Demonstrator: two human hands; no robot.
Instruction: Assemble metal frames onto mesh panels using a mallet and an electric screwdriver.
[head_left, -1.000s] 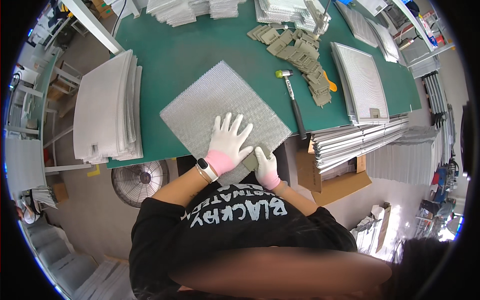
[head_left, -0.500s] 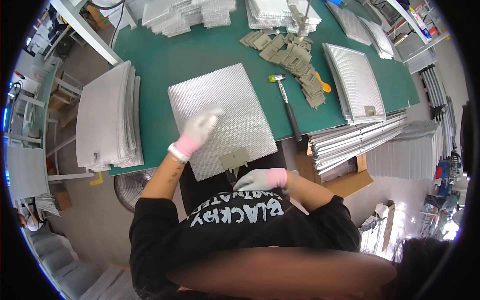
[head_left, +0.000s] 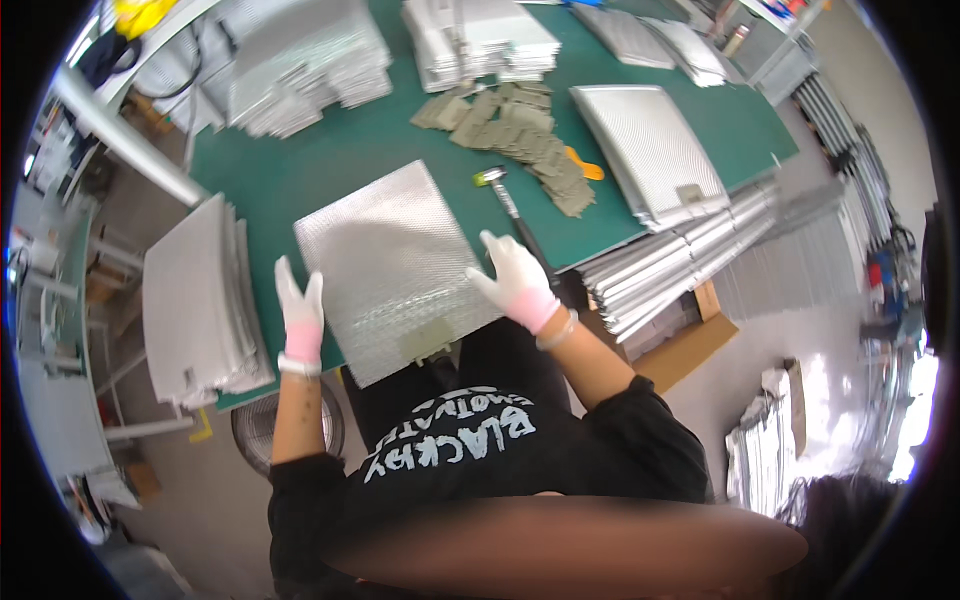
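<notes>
Left hand [head_left: 300, 305], white glove, pink cuff: being held just beside the sheet's left edge, fingers spread and pointed away from the body, nothing being gripped; whether the edge is being touched cannot be told. Right hand [head_left: 517, 280], same glove: being held spread at the right edge, the thumb being lapped over the margin, nothing being clasped. Forearms: both being extended forward, the sheet being framed between.

Mesh sheet [head_left: 395, 250], silver, one: being supported on the green table [head_left: 350, 152], its near end being projected over the lap. Plate [head_left: 428, 340], grey-green, one: being carried at the sheet's near edge; over or under the mesh, not determinable.

Step in hand, as judged: the sheet with its plate is being positioned from both sides. Next move, as judged: an even hold on both edges is being called for, lest the mesh bend.

Outward, right: hammer [head_left: 511, 208], one; grey-green pieces [head_left: 522, 138], heaped beyond.
</notes>
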